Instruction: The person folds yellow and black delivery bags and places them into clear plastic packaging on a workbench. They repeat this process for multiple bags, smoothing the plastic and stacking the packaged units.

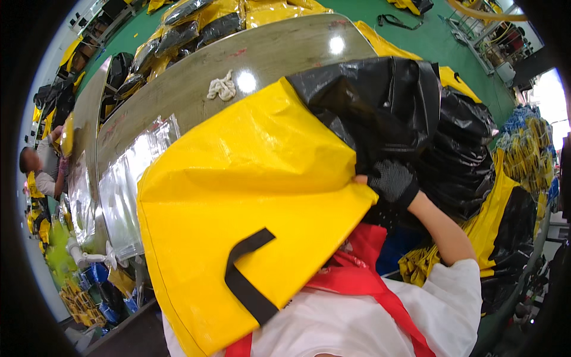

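A large yellow-and-black tarpaulin piece (238, 178) lies across the table and my front; whether it is a bag I cannot tell. Its yellow panel carries a bent black strap (235, 265) near me, and the crumpled black part spreads at its far right. My right hand (392, 181), in a dark dotted glove with a bare fingertip showing, is closed on the right edge of the yellow panel, beside the black part. My left hand is out of sight, perhaps behind the yellow panel.
On the table (285, 47) lie a crumpled white cloth (222, 87) and clear plastic sleeves (134, 178) at left. A stack of black pieces (461, 154) stands at right. Yellow and black bundles (220, 21) sit beyond the far edge. Another person (44, 163) works at far left.
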